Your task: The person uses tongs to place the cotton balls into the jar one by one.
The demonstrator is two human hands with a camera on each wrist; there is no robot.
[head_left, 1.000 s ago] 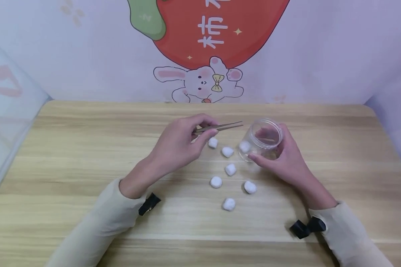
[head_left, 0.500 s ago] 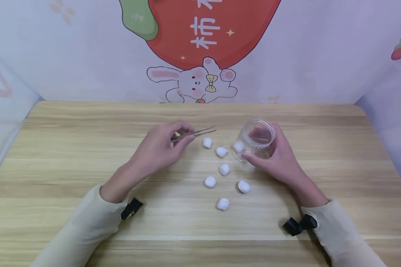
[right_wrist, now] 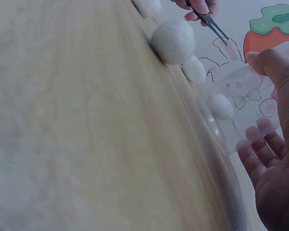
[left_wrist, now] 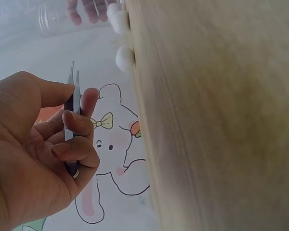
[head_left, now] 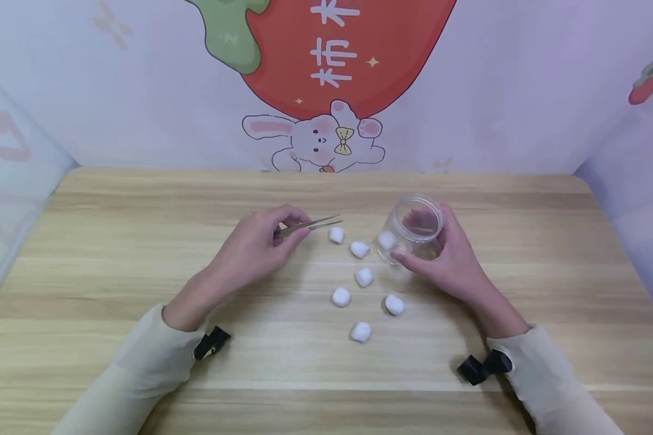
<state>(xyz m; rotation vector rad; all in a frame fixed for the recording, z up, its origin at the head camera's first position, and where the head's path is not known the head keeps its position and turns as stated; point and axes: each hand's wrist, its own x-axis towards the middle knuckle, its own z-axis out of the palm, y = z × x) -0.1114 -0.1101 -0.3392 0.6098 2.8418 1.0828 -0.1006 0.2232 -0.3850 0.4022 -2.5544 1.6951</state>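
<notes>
head view | pinching tweezers (head_left: 298, 227) with left hand (head_left: 250, 248), tips parted, aimed right, with closest white ball (head_left: 336, 235) right of fingers (head_left: 291, 212) | gripping jar (head_left: 410, 237) with right hand (head_left: 457, 260), farther off

White Chinese lettering (head_left: 334, 54) on a large, rounded red printed fruit (head_left: 394, 66).
Turned sideways on the pale lilac wall (head_left: 511, 90), it seems to read 柿, with another character cut off above; the smooth green printed leaf (head_left: 225, 18) bears a small pale mark (head_left: 228, 39), N or Z, uncertain.

Tweezers (head_left: 306, 226) farther from jar (head_left: 410, 240), seemingly a little lower
</notes>
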